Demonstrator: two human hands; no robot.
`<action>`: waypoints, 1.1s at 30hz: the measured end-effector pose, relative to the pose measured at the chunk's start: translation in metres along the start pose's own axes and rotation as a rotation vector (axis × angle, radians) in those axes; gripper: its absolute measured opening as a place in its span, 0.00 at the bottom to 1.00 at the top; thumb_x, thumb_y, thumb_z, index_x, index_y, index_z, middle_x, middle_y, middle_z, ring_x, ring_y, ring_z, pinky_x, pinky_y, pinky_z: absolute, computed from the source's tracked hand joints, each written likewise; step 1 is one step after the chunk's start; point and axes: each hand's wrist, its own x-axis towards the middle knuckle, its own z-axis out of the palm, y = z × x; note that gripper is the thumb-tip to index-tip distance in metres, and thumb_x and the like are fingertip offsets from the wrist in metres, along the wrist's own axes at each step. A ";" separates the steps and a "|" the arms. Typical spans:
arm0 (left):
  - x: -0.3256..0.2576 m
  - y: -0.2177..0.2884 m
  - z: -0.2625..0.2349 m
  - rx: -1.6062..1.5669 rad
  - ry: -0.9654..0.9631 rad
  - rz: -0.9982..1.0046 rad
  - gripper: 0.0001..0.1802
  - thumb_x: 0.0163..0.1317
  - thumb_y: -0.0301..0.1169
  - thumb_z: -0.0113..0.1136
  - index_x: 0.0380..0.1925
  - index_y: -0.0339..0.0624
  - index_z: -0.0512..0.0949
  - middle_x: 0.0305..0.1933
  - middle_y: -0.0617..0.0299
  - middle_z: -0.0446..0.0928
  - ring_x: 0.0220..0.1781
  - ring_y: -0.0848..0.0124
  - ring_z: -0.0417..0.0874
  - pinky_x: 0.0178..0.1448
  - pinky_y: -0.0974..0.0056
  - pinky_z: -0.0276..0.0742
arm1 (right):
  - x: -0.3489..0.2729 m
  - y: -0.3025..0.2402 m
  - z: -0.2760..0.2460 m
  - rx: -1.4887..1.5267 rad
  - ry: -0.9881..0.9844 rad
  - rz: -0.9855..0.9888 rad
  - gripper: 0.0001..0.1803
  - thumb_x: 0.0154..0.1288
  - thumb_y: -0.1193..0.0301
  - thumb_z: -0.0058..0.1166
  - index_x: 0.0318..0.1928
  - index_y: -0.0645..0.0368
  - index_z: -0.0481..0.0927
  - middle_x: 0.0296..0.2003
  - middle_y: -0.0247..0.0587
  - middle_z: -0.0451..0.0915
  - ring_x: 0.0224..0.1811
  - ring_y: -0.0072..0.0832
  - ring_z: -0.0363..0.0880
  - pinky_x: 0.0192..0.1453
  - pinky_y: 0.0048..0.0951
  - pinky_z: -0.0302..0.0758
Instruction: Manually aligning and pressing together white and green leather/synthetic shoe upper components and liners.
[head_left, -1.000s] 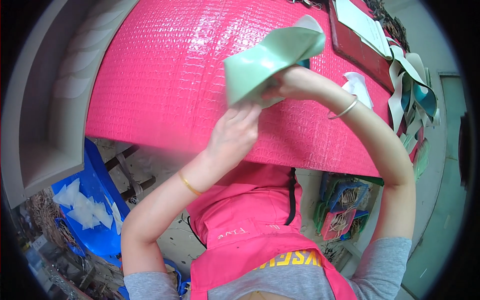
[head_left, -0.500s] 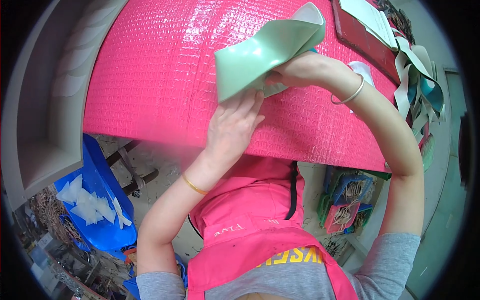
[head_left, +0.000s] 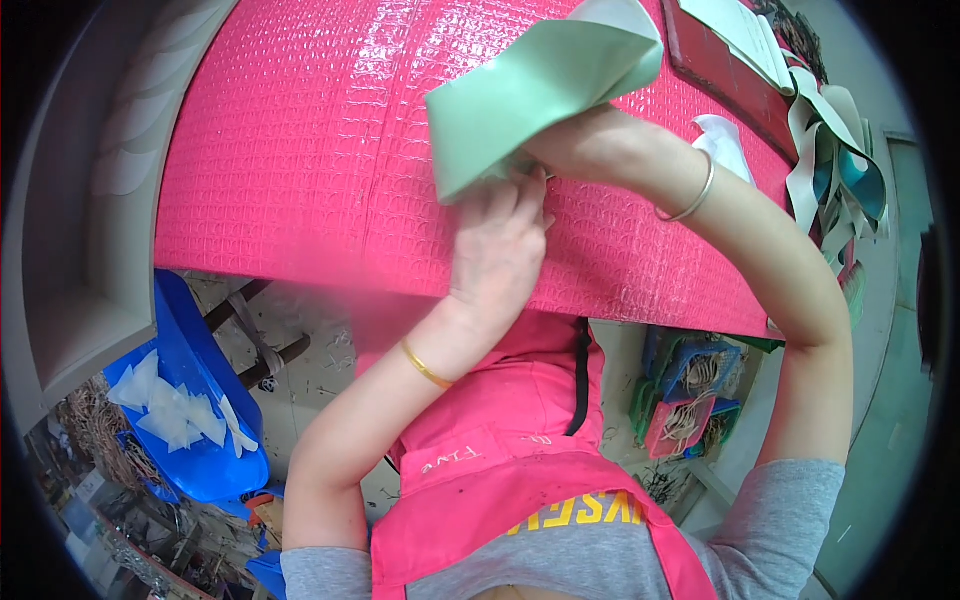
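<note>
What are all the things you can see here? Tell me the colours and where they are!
folded sheet: one, mint green, top centre, held above the table
table cover: one, bright pink, bumpy, across the top
dark red board: one, top right on the table
strips pile: several, pale green and teal, right edge of the table
blue bin: one, lower left, holding white scraps
baskets: a few, green, blue and pink, under the table at right
apron: one, pink, bottom centre
left hand: one, gold bangle, at the sheet's lower edge
right hand: one, silver bangle, gripping the sheet
</note>
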 end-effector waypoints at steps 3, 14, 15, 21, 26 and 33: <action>0.000 0.000 0.010 0.023 0.104 0.039 0.24 0.46 0.32 0.58 0.45 0.34 0.70 0.41 0.58 0.68 0.38 0.63 0.68 0.43 0.62 0.70 | -0.011 0.028 -0.005 0.813 -0.201 0.101 0.08 0.51 0.70 0.48 0.29 0.62 0.75 0.24 0.40 0.76 0.28 0.27 0.75 0.34 0.27 0.72; 0.008 0.006 0.009 -0.022 0.010 -0.026 0.23 0.48 0.33 0.56 0.46 0.35 0.70 0.43 0.61 0.67 0.43 0.64 0.67 0.48 0.61 0.67 | -0.024 0.012 0.025 0.269 -0.011 -0.047 0.06 0.47 0.72 0.46 0.24 0.60 0.75 0.23 0.39 0.75 0.28 0.27 0.75 0.32 0.26 0.72; 0.012 0.008 0.006 0.002 -0.010 -0.028 0.23 0.48 0.33 0.56 0.46 0.34 0.70 0.44 0.61 0.68 0.43 0.64 0.67 0.48 0.61 0.68 | -0.018 0.010 0.032 0.492 -0.046 0.059 0.06 0.47 0.72 0.46 0.25 0.59 0.76 0.24 0.39 0.76 0.28 0.28 0.75 0.32 0.26 0.72; 0.016 0.010 0.022 0.078 0.099 0.044 0.21 0.48 0.34 0.56 0.44 0.38 0.71 0.42 0.60 0.68 0.44 0.64 0.68 0.49 0.60 0.68 | -0.027 0.022 -0.007 -0.021 -0.155 -0.065 0.10 0.53 0.71 0.44 0.33 0.59 0.77 0.33 0.39 0.77 0.36 0.27 0.76 0.41 0.25 0.72; 0.026 0.020 0.020 0.104 0.035 0.014 0.23 0.48 0.34 0.56 0.45 0.37 0.71 0.45 0.59 0.69 0.44 0.63 0.68 0.50 0.62 0.69 | -0.022 0.012 -0.020 -0.034 -0.451 -0.017 0.13 0.56 0.70 0.41 0.41 0.55 0.75 0.38 0.36 0.76 0.43 0.27 0.74 0.51 0.24 0.68; 0.029 0.017 0.026 -0.036 0.051 -0.013 0.24 0.50 0.36 0.56 0.48 0.39 0.69 0.48 0.59 0.68 0.50 0.60 0.66 0.57 0.56 0.62 | -0.040 0.019 -0.004 -0.214 -0.369 -0.164 0.15 0.58 0.68 0.38 0.44 0.52 0.73 0.43 0.35 0.74 0.45 0.23 0.71 0.49 0.23 0.69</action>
